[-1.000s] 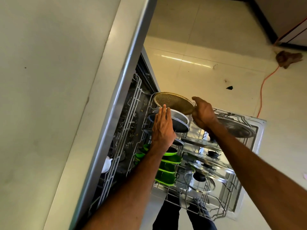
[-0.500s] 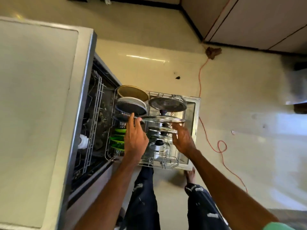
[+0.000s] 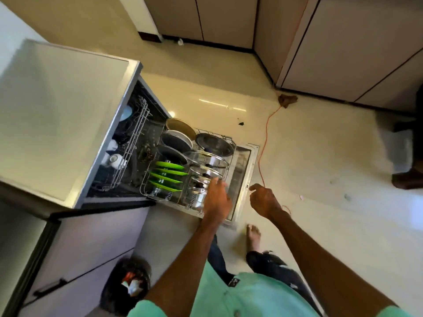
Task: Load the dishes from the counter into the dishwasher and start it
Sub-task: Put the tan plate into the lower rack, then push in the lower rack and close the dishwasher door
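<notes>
Far left of the lower rack (image 3: 229, 143) lies the pale surface (image 3: 57, 110). Beneath its edge the upper rack (image 3: 137, 133) sits inside the machine with white cups (image 3: 114, 159) in it. The lower rack is drawn out over the open dishwasher door (image 3: 242, 170).

In the rack's left half stand four green plates (image 3: 169, 175) on edge. Behind them are dark plates (image 3: 176, 143), and a tan plate (image 3: 180, 128) is at the back. The right half holds glass lids (image 3: 206, 161) in a row, with a steel lid (image 3: 215, 144) behind them.

The left hand (image 3: 217, 200) reaches over the rack's near right corner, fingers stretched forward beside the nearest glass lid. It is blurred, and contact cannot be told.

Just right of the rack, past the door's edge, the right hand (image 3: 263, 200) hangs over the floor. Its fingers are loosely curled and it grasps nothing. An orange cable (image 3: 265, 138) trails across the floor farther right.
</notes>
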Action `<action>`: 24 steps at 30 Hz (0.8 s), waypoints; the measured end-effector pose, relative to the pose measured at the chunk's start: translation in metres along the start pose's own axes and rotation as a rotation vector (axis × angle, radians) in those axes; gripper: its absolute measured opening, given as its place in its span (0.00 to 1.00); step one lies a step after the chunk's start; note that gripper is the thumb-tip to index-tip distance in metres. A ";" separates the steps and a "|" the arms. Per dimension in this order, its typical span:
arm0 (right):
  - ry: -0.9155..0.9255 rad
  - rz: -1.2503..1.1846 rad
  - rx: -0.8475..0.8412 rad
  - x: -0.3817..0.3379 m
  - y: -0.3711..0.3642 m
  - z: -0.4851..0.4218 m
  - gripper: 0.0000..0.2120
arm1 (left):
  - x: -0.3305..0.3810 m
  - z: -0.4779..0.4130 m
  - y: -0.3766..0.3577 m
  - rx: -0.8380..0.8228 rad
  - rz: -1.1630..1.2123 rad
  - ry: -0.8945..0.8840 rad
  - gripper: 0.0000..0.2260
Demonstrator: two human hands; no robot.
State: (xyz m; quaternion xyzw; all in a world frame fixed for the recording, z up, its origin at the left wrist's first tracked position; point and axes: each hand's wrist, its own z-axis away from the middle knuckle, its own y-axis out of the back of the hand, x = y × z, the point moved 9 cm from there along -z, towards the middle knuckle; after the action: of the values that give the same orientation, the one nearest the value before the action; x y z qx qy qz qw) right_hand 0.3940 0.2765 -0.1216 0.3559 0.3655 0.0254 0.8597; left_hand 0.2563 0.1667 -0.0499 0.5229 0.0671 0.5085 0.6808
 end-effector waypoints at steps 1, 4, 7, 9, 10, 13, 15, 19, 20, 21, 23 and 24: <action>0.000 0.010 0.007 -0.003 0.017 0.003 0.10 | 0.009 0.008 0.000 0.013 0.020 0.016 0.15; -0.152 0.068 -0.127 0.000 0.035 0.008 0.15 | 0.024 0.018 0.007 0.056 0.110 0.062 0.13; -0.133 0.071 -0.184 -0.005 0.044 0.006 0.16 | 0.024 0.016 0.005 0.067 0.162 0.126 0.11; -0.061 0.080 -0.187 -0.011 0.048 0.000 0.12 | 0.020 0.011 0.003 0.087 0.206 0.180 0.13; -0.056 0.087 -0.198 -0.011 0.049 -0.004 0.11 | 0.018 0.008 0.001 0.092 0.231 0.210 0.13; -0.041 0.090 -0.251 -0.011 0.047 -0.023 0.10 | 0.011 0.000 -0.009 0.099 0.319 0.302 0.15; -0.044 0.103 -0.286 -0.011 0.046 -0.036 0.09 | 0.006 -0.005 -0.014 0.092 0.358 0.365 0.16; -0.046 0.077 -0.276 -0.024 0.058 -0.076 0.10 | -0.007 -0.025 -0.022 0.112 0.543 0.505 0.20; -0.046 0.057 -0.279 -0.027 0.059 -0.085 0.09 | -0.010 -0.030 -0.025 0.119 0.597 0.559 0.20; -0.043 0.022 -0.288 -0.032 0.059 -0.097 0.08 | -0.017 -0.039 -0.030 0.137 0.653 0.618 0.20; -0.091 -0.035 -0.326 -0.033 0.052 -0.122 0.06 | -0.029 -0.056 -0.044 0.157 0.809 0.746 0.18; -0.114 -0.046 -0.344 -0.031 0.047 -0.134 0.06 | -0.034 -0.064 -0.055 0.151 0.890 0.807 0.17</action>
State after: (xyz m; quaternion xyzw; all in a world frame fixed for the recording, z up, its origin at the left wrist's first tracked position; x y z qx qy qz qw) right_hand 0.2943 0.3816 -0.1373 0.1959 0.3147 0.0475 0.9275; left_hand 0.2341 0.1855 -0.1363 0.3136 0.1308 0.8965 0.2843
